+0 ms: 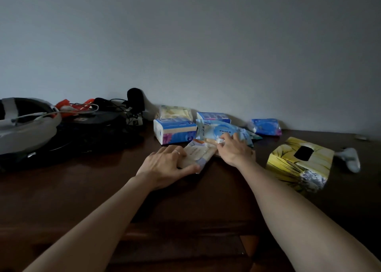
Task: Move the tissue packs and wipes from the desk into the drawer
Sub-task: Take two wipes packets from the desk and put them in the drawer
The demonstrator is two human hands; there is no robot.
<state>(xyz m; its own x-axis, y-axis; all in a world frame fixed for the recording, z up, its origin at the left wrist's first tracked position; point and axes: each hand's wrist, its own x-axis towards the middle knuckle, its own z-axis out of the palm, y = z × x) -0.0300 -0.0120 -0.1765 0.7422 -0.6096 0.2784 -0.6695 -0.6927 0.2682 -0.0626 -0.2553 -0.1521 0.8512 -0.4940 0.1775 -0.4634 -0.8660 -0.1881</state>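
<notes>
A pale beige wipes pack (198, 153) lies on the dark wooden desk (82, 181), and my left hand (165, 164) grips its near end. My right hand (233, 150) rests on the lower edge of a light blue wipes pack (218, 130), fingers curled onto it. Behind stand a blue and white tissue pack (175, 130), a yellow tissue pack (175, 111), another blue tissue pack (213, 116) and a small blue wipes pack (266, 126). The drawer is not clearly visible.
A yellow patterned tissue box (299, 164) stands to the right, with a crumpled grey item (350, 161) beyond it. At the left lie a grey headset (26, 125), black cables (115, 106) and orange items (70, 106). A wall runs behind the desk.
</notes>
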